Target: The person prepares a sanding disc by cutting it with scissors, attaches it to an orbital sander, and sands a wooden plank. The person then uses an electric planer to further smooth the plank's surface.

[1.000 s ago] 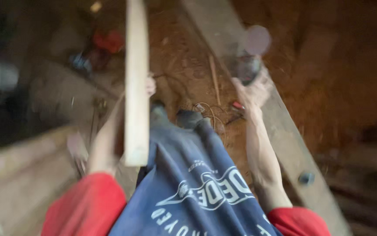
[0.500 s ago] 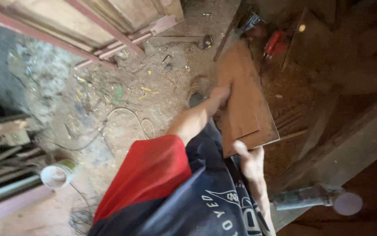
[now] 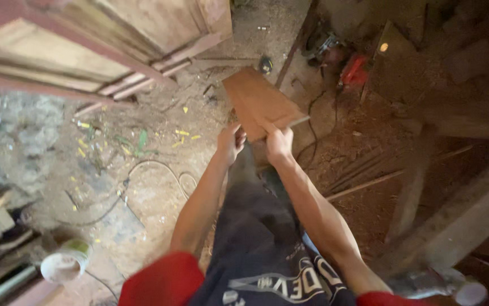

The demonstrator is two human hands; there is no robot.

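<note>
I hold a short flat brown wooden board (image 3: pixel 255 102) out in front of me with both hands. My left hand (image 3: pixel 231 143) grips its near left corner and my right hand (image 3: pixel 278 141) grips its near right corner. The board tilts away from me above the dirt floor. My arms reach forward from red sleeves, over a dark blue shirt with white print.
Stacked planks and framed panels (image 3: pixel 97 51) lean at the upper left. A red power tool (image 3: pixel 353 69) lies at the upper right, cables (image 3: pixel 159 170) trail over the dirt floor. A white cup (image 3: pixel 63 263) sits lower left. Timber beams (image 3: pixel 459 221) and a hand tool (image 3: pixel 442 283) lie at right.
The view swung from the beam to the floor. The board went from a thin edge-on plank in my left hand to a flat piece held forward in both hands.
</note>
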